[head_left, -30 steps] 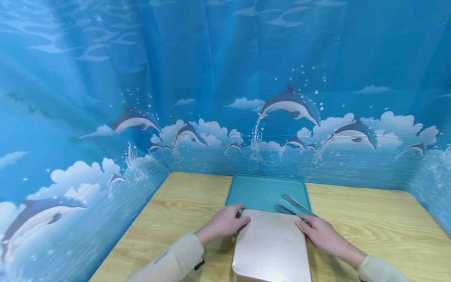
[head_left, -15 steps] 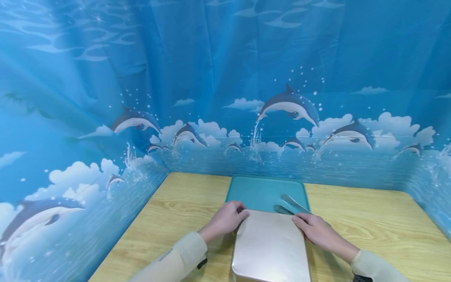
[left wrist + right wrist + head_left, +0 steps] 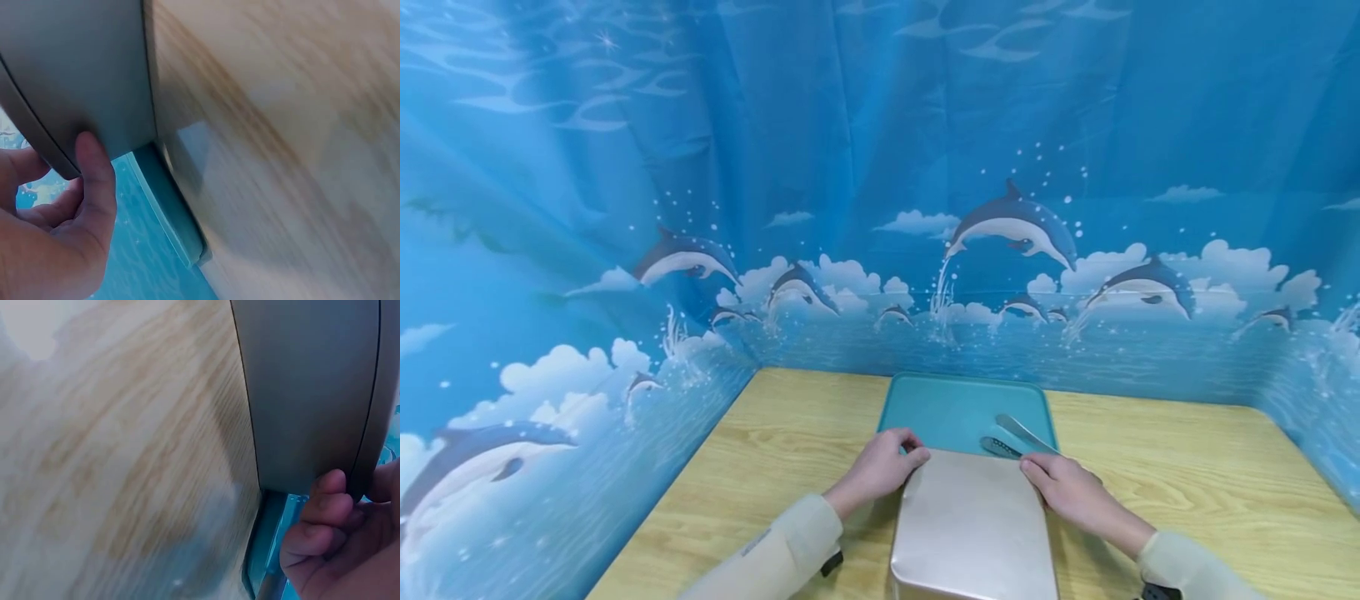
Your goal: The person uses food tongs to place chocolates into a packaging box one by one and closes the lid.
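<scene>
A pale, shiny metal tin with a lid stands on the table in front of me. My left hand holds its lid at the far left corner; in the left wrist view one digit presses the side just beyond the lid seam. At the far right corner my right hand grips the lid, thumb on top, with several curled fingertips against the edge in the right wrist view. The lid sits on the tin with a thin seam showing. Whatever the tin contains is hidden.
Behind the tin lies a teal tray, its near part covered by the tin and hands. Metal tongs rest on it, partly hidden by the right hand. A dolphin-print curtain encloses the wooden table at back and sides.
Both hands stay at the tin's far corners. The right hand has shifted slightly left, its thumb further onto the lid's top; the left hand has moved only a little. The view drifts slightly.
</scene>
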Tool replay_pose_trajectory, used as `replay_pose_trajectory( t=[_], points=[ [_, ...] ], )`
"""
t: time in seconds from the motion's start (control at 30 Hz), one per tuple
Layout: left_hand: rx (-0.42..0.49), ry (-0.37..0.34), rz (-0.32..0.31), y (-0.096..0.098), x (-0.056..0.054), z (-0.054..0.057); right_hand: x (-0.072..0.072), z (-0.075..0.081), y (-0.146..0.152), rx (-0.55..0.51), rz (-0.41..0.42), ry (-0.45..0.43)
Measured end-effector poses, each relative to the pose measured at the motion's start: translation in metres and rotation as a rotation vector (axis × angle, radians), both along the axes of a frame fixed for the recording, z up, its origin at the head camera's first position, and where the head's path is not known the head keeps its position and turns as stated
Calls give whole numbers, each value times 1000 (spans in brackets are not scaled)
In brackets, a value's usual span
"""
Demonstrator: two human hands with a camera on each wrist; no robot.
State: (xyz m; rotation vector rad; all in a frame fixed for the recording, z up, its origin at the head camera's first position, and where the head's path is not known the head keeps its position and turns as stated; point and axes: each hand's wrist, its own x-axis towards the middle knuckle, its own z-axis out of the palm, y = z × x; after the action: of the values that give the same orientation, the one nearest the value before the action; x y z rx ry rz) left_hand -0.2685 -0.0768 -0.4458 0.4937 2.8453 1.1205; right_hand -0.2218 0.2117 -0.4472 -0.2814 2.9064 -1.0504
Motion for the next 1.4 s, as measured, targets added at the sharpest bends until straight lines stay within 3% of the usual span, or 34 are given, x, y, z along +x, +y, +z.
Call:
replay_pose_trajectory(
  t=[0.13,0.47,0.67,0.83,0.97,1.1,1.17,1.27,1.4],
  points=[
    [10,-19,5,-1,1,-1,0,-3,1,-55,-11,-28],
    [60,-34,32,-2,2,-5,-8,-3,7,-328,-9,-238],
    [33,-13,29,-5,6,-8,-3,-6,14,-330,-5,-292],
    [4,-80,3,-22,27,-2,16,-6,21,-219,19,-214],
    [-117,-147,-62,-38,52,12,42,0,24,-131,108,-231],
    [-178,-224,-141,-50,76,22,69,1,23,-201,275,-363],
    [-164,-271,-189,-55,85,23,79,-2,23,-282,366,-408],
    [-122,-326,-252,-58,92,21,86,-9,23,-381,468,-409],
    [-57,-370,-286,-60,95,18,88,-15,21,-458,530,-396]
  ],
)
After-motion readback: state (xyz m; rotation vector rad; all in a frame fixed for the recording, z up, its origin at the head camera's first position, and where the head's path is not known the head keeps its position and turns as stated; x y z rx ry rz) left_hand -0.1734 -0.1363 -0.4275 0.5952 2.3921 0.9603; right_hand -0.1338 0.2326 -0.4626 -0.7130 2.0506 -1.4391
